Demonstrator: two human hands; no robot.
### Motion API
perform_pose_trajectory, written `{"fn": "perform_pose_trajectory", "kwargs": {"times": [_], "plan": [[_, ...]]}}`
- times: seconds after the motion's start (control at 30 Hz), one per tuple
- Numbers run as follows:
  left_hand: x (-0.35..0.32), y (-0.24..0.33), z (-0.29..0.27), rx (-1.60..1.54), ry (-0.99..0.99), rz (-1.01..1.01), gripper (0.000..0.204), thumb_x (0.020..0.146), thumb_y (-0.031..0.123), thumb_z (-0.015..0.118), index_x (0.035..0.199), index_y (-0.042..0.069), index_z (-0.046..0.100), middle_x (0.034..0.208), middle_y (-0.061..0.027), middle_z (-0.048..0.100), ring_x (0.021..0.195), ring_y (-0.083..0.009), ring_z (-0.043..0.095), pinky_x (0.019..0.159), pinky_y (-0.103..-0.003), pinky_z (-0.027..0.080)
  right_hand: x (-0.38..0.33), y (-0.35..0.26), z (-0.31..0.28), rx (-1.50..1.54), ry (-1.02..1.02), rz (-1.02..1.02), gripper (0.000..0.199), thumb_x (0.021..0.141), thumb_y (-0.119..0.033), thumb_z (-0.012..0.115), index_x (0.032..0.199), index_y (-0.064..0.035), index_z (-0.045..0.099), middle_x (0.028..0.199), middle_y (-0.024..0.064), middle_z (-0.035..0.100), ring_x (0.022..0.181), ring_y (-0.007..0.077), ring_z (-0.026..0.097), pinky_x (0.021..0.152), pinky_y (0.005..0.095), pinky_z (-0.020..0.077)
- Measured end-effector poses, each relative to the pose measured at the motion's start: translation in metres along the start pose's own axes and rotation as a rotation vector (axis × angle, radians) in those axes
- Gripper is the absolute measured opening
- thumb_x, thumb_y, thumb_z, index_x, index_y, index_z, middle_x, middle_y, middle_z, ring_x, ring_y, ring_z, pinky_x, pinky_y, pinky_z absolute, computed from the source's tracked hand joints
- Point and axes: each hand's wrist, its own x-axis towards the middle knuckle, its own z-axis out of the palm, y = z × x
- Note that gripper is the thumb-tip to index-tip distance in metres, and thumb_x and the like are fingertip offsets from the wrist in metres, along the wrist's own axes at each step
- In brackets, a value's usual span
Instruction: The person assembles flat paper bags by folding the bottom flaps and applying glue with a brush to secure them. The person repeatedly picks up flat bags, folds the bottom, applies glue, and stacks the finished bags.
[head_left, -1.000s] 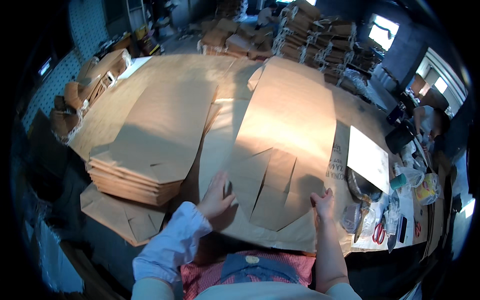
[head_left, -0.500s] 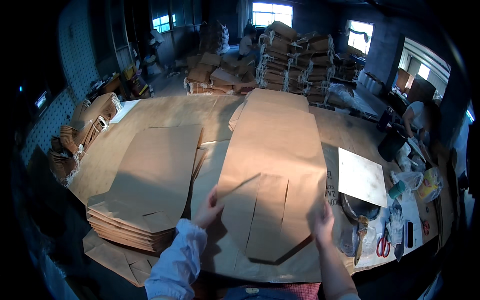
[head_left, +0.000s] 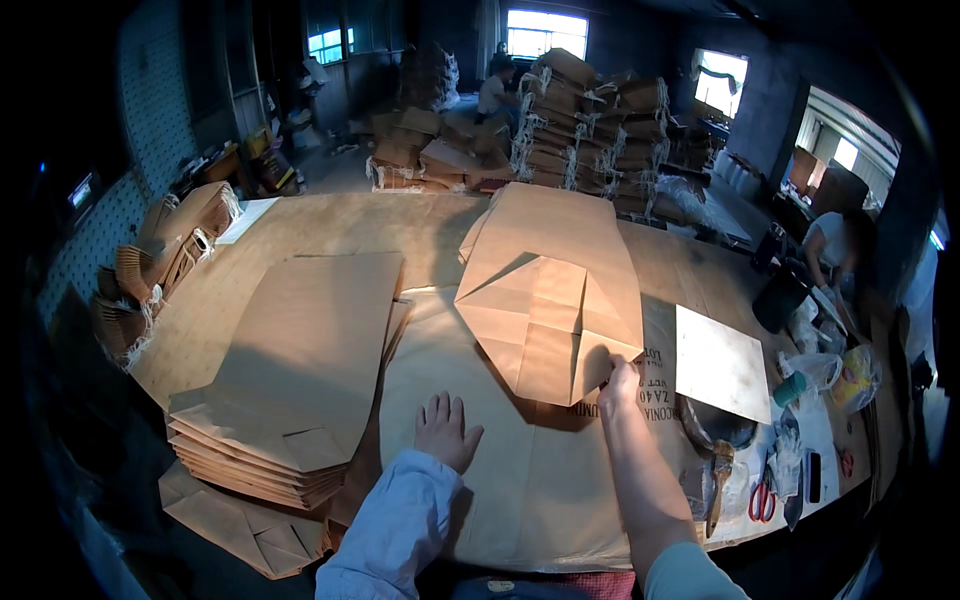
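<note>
Head view: right hand (head_left: 622, 382) pinches the near corner of the folded brown paper bag (head_left: 548, 300), lifting its flap to crease it. Left hand (head_left: 444, 430) lies flat and empty beside it, pinning the kraft sheet (head_left: 520, 470) underneath. Finished stack (head_left: 290, 380) sits further left.

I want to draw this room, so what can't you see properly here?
Head view only:
- Right hand: fingertips tucked under the folded paper bag, so its grip is hidden.
- Table under the bag: covered.
- Stack of flat bags: lower sheets hidden by the top one.
- Scissors: small, blurred near the rim.
- Room corners: too dark.
</note>
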Motion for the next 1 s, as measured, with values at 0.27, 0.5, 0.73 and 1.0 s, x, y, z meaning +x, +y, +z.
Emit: {"fn": "perform_pose_trajectory", "kwargs": {"times": [0.27, 0.5, 0.73, 1.0], "plan": [[0.005, 0.0, 0.007, 0.02, 0.065, -0.019, 0.071, 0.088, 0.05, 0.05, 0.14, 0.003, 0.039, 0.149, -0.0194, 0.034, 0.138, -0.0355, 0.027, 0.114, -0.051, 0.017, 0.06, -0.029, 0.089, -0.075, 0.129, -0.052, 0.032, 0.086, -0.008, 0.059, 0.117, -0.0005, 0.059, 0.111, 0.0081, 0.063, 0.098, 0.0214, 0.061, 0.083, 0.0361, 0.0518], [0.002, -0.006, 0.003, 0.011, 0.009, -0.053, 0.072, 0.086, 0.05, 0.049, 0.141, 0.004, 0.039, 0.15, -0.0193, 0.032, 0.14, -0.035, 0.025, 0.114, -0.05, 0.016, 0.045, -0.026, 0.118, -0.777, 0.464, 0.053, 0.051, 0.079, -0.027, 0.067, 0.121, 0.0011, 0.057, 0.118, 0.0187, 0.062, 0.105, 0.0284, 0.063, 0.086, 0.0375, 0.0511], [0.005, -0.001, 0.003, 0.035, 0.026, -0.036, 0.073, 0.086, 0.051, 0.048, 0.142, 0.004, 0.038, 0.151, -0.0191, 0.03, 0.141, -0.0345, 0.024, 0.115, -0.05, 0.015, 0.056, -0.004, 0.124, -0.431, 0.562, 0.292, 0.031, 0.09, -0.038, 0.056, 0.1, -0.0105, 0.066, 0.099, 0.0132, 0.068, 0.092, 0.0282, 0.067, 0.071, 0.0375, 0.0571], [0.004, 0.001, 0.001, 0.016, 0.041, -0.012, 0.073, 0.088, 0.053, 0.045, 0.142, 0.004, 0.037, 0.151, -0.0183, 0.031, 0.14, -0.0339, 0.025, 0.115, -0.049, 0.014, 0.04, 0.031, 0.12, 0.104, -0.078, 0.274, 0.041, 0.097, -0.037, 0.041, 0.111, -0.0042, 0.062, 0.103, 0.0131, 0.067, 0.09, 0.0281, 0.067, 0.069, 0.0404, 0.0572]]}}
